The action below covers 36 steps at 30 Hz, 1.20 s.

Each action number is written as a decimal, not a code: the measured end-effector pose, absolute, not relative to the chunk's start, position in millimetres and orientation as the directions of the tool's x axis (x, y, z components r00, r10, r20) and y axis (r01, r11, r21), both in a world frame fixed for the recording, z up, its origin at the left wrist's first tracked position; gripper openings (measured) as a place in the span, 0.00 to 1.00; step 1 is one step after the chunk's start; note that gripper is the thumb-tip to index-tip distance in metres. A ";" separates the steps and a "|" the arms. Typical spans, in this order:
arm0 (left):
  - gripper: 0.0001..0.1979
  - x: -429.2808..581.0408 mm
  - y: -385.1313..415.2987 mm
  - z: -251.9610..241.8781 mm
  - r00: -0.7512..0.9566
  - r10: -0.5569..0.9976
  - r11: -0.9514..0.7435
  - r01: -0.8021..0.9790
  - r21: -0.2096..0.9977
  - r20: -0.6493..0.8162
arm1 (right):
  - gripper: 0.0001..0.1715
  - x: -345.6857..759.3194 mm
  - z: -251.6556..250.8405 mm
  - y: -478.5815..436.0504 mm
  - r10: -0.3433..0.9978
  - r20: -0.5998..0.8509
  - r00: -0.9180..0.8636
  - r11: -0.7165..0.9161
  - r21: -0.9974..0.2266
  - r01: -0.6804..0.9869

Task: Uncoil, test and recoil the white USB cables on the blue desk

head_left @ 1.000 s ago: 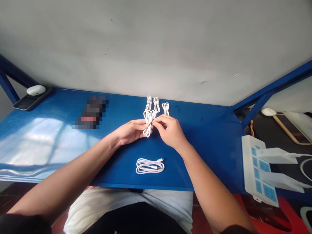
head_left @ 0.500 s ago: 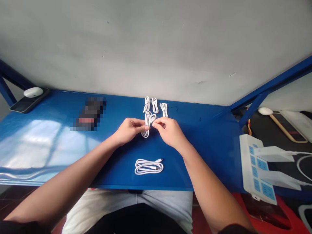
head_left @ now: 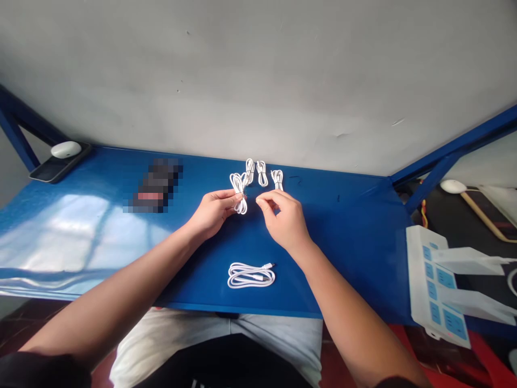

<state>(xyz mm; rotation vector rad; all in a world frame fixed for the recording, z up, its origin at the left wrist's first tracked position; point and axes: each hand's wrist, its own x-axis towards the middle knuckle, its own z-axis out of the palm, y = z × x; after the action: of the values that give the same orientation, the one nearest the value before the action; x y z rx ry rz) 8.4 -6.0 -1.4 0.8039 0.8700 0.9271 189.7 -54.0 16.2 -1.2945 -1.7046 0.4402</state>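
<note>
A white cable bundle, coiled and cinched by a thin dark tie at its middle, is pinched between thumb and fingers of my left hand. Just to its right, my right hand has thumb and forefinger pressed together, apart from the coil; whatever they may hold is too small to make out. Behind the hands lie three tied white cables, a left one, a middle one and a right one partly covered by my right hand. Nearer me lies a loosely coiled, untied white cable.
Thin dark ties are scattered on the blue table. A blurred-out dark object lies left, and a phone with a white rounded object sits far left. A power strip with plugged-in chargers stands at right; a wall rises behind.
My right hand has drawn away from the bundle to the right. The bundle in my left hand has risen slightly and turned more upright. The camera view has shifted a little.
</note>
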 end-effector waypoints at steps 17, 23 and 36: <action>0.15 11.1 -21.3 2.3 0.295 0.949 -0.147 0.099 0.984 0.112 | 0.06 187.8 8.4 -47.8 0.980 0.176 0.089 0.135 -0.928 0.348; 0.16 11.4 -20.6 1.0 0.247 0.969 -0.026 0.092 0.995 0.002 | 0.08 181.2 11.3 -53.6 0.886 0.463 0.031 0.356 -0.723 0.592; 0.07 17.5 -21.0 7.7 0.404 0.878 0.428 -0.419 0.801 -0.258 | 0.12 185.5 -4.3 -42.5 0.766 0.636 -0.094 0.504 -0.504 0.702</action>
<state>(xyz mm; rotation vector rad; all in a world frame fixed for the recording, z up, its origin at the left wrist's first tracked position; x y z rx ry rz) 17.5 -21.0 7.7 0.7159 0.7541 0.9130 185.5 -42.5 -4.3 -1.2260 -1.8229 0.0876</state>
